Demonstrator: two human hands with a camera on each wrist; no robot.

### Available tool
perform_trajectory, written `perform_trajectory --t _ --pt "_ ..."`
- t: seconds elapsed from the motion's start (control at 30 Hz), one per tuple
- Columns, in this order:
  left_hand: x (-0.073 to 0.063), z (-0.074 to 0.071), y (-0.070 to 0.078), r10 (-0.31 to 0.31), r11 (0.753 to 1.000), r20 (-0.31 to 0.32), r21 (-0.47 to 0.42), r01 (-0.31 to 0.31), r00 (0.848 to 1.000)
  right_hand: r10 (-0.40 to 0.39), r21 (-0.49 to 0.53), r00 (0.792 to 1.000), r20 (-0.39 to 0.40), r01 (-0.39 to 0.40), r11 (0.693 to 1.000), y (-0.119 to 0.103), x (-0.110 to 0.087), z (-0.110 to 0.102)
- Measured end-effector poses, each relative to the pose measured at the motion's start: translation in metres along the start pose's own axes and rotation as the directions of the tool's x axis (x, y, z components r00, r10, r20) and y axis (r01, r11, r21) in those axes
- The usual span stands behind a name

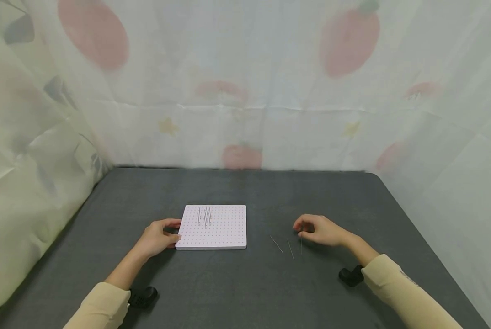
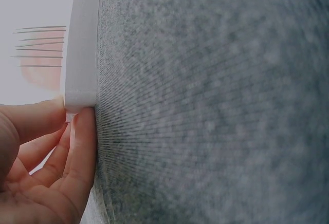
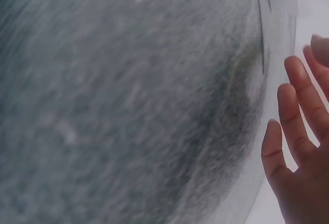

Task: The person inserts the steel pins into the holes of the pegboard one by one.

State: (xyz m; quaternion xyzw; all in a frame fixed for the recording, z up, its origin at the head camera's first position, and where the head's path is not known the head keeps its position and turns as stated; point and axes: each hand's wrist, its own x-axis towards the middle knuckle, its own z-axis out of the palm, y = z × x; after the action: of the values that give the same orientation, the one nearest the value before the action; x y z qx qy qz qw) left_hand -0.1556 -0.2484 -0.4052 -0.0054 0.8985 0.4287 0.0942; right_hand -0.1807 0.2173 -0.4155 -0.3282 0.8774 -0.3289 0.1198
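Observation:
A white perforated board (image 1: pixel 225 233) lies on the dark table, with several thin metal pins (image 1: pixel 205 217) standing upright toward its back left. My left hand (image 1: pixel 158 238) grips the board's left edge. Up close in the left wrist view, the thumb (image 2: pixel 38 118) is on the top edge and the fingers are at the side. Right of the board, two thin pins (image 1: pixel 276 243) (image 1: pixel 290 250) lie loose on the table. A third pin (image 1: pixel 301 246) shows just below my right hand (image 1: pixel 321 230). In the right wrist view its fingers (image 3: pixel 295 113) are spread, relaxed and hold nothing visible.
The dark grey table (image 1: pixel 262 292) runs back to a pale patterned curtain (image 1: pixel 270 68). More curtain (image 1: pixel 31 183) hangs along the left side. A black wrist camera (image 1: pixel 143 297) sits under the left wrist, another (image 1: pixel 351 276) under the right.

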Motion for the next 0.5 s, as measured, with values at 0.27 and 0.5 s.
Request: perform_trajectory --t 0.27,0.5 --pt "0.002 0.000 -0.003 0.000 1.000 0.005 0.006 0.000 1.000 -0.041 -0.032 0.999 0.036 0.042 0.999 0.009 -0.005 0.005" --pt "0.001 0.000 -0.002 0.002 1.000 0.002 0.012 -0.002 1.000 -0.072 -0.092 0.997 0.030 0.074 0.993 0.012 -0.008 0.006"
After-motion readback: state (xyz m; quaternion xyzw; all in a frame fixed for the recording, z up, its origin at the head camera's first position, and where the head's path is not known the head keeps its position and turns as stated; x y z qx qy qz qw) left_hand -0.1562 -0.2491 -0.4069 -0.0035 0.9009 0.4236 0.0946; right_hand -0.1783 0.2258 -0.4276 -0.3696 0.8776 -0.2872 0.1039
